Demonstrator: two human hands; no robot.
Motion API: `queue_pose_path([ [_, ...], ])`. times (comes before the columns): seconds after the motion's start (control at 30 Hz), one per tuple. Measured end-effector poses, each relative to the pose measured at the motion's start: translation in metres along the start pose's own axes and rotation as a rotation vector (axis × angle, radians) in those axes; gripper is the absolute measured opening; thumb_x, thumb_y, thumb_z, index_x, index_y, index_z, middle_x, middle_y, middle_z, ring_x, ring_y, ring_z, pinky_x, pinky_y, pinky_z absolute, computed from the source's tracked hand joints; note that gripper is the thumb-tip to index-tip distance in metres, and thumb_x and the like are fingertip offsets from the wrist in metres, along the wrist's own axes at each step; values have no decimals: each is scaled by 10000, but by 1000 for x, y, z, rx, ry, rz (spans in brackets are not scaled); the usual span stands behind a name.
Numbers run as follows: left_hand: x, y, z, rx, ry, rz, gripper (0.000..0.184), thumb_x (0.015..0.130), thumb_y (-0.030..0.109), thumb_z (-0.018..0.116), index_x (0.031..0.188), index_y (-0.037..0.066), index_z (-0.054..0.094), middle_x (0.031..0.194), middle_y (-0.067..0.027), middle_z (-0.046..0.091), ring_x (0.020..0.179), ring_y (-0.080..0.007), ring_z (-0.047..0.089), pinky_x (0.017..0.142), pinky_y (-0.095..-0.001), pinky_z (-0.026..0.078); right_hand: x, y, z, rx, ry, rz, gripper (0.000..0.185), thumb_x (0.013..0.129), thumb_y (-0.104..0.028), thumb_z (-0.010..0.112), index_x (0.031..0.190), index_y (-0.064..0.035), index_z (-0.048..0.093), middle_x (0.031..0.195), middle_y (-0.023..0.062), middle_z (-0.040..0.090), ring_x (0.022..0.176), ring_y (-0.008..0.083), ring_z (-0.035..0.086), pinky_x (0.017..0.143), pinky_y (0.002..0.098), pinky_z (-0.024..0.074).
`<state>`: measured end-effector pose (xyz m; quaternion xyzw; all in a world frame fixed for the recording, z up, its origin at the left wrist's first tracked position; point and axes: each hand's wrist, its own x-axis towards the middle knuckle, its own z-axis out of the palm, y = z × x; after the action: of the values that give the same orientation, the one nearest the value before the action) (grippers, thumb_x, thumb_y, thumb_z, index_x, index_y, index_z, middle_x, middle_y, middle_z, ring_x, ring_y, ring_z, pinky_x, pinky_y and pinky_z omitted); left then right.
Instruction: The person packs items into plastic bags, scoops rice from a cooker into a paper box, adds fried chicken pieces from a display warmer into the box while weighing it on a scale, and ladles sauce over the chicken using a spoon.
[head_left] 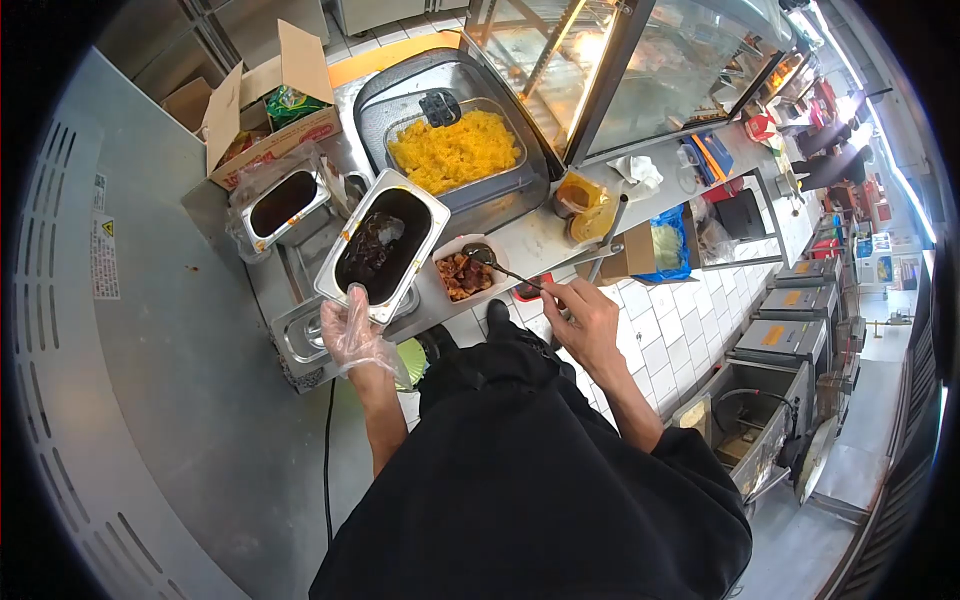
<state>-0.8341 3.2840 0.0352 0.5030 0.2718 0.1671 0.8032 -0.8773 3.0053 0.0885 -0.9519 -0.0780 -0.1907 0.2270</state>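
My left hand (354,335), in a clear plastic glove, grips the near end of a steel pan (438,212). The pan is tilted and holds dark sauce (375,250). Between the fingers of my bare right hand (584,318) is the thin handle of a spoon (515,273). Its bowl rests in or just over a white food box (437,258) at the counter's edge. Glossy brown pieces of food (462,280) lie inside the box. How deep the spoon sits among them I cannot tell.
Another steel pan (290,204) of dark sauce stands at the left, beside an open carton (270,120). Behind are a tray (540,170) with a basket of yellow food (455,150) and a glass display case (620,90). A yellow-stained container (585,205) sits on the right.
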Motion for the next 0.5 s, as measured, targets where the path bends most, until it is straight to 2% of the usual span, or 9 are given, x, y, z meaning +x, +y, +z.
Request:
queue_pose_path([
  [0.13,3,-3,-3,15,11,6,289,884,179,759,790,137,490,716,43,562,549,-38,512,428,-182,348,-7,8,10,36,44,-24,89,796,-101,749,870,-98,701,722,40,606,633,220,625,540,344,501],
  [0.23,2,1,-2,23,15,-13,269,901,136,738,793,113,493,715,31,550,568,-32,515,453,-190,461,-18,26,39,53,33,-46,84,805,-112,741,874,-106,692,726,38,597,645,220,623,539,349,503],
  [0.5,-1,5,-3,-2,-10,13,281,908,128,729,780,107,479,704,24,535,561,-42,507,450,-195,454,-35,51,76,1,-61,-101,74,824,-125,744,854,-88,687,696,54,572,635,238,598,539,374,476],
])
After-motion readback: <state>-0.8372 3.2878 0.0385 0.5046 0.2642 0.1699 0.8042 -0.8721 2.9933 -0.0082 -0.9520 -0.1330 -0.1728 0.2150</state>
